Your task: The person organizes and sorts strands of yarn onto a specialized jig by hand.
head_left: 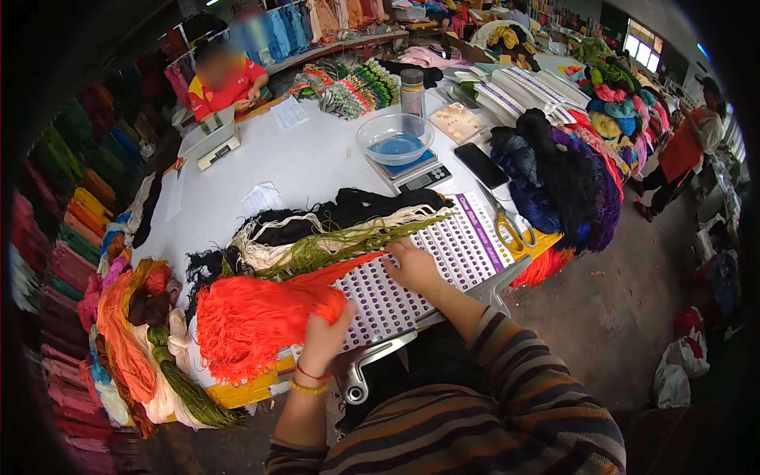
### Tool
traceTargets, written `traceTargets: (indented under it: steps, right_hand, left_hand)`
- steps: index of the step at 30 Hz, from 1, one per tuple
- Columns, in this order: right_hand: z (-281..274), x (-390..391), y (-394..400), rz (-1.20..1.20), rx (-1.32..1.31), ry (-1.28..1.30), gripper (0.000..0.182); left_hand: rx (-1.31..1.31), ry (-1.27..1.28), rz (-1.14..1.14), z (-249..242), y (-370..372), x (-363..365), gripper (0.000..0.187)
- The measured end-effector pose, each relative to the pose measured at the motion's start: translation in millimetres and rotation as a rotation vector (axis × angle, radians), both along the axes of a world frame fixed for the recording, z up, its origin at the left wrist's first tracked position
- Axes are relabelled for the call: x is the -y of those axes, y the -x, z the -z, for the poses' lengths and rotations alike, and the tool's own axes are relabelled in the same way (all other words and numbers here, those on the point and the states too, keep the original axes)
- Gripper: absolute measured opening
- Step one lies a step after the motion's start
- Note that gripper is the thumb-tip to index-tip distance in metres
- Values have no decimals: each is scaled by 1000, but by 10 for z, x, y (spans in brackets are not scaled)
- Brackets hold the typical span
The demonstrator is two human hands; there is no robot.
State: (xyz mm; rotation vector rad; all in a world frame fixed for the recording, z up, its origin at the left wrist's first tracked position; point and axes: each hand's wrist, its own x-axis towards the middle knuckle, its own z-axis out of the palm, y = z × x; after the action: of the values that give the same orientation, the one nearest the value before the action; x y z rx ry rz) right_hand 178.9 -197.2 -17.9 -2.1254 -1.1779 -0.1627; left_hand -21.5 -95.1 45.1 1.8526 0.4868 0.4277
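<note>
A thick hank of bright orange-red thread (253,324) spreads over the near left of the table. My left hand (326,340) is closed around its right end. From there a narrow strip of the thread runs to my right hand (413,267), whose fingers are closed on its tip. Under both hands lies a white board with rows of purple-ringed holes (459,245) and a purple printed band. Olive green thread (332,252), cream thread (265,255) and black thread (348,207) lie along the board's far edge.
Yellow-handled scissors (511,229) and a phone (481,165) lie to the right. A clear bowl (396,141) stands on a digital scale (423,176). Dark yarn (546,174) is heaped at right, coloured hanks (131,340) at left. A person in red (226,83) sits across the table.
</note>
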Motion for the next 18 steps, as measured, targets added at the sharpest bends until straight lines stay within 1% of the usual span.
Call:
traceTargets:
  steps: [2, 3, 4, 5, 6, 7, 8, 9, 10, 11, 12, 16, 18]
  right_hand:
    - [9, -25, 5, 45, -183, -208, 22]
    - [-97, -3, 91, 46, -285, -279, 17]
    - [-163, 20, 207, -39, -419, -358, 15]
    - [-212, 64, 365, -123, -562, -430, 14]
    - [-380, 148, 586, -161, -675, -354, 12]
    - [-512, 231, 751, -263, -694, -242, 12]
    - [-566, 254, 924, -451, -821, -315, 13]
    - [-639, 328, 1026, -528, -953, -157, 15]
    - [-607, 331, 1087, -518, -878, -179, 15]
    - [-578, 330, 1131, -507, -801, -200, 14]
    - [-547, 310, 1139, -519, -877, -242, 13]
    - [-593, 379, 1136, -538, -969, -214, 11]
    - [-663, 402, 1166, -585, -1072, -307, 9]
  left_hand:
    - [54, 397, 121, -157, 39, 219, 23]
    - [73, 459, 165, -137, 92, 228, 24]
    - [78, 462, 156, -146, 98, 246, 24]
    - [147, 641, 67, -143, 120, 300, 27]
    - [213, 821, -27, -120, 157, 344, 32]
    - [224, 910, 47, -65, 211, 311, 39]
    - [246, 907, 96, 15, 222, 326, 41]
    - [268, 899, 146, 39, 220, 367, 42]
    - [268, 824, 195, 34, 219, 403, 44]
    - [269, 822, 185, 1, 222, 429, 44]
    - [287, 818, 182, -35, 224, 453, 44]
    - [334, 844, 197, -227, 288, 521, 44]
    - [358, 881, 178, -279, 304, 558, 45]
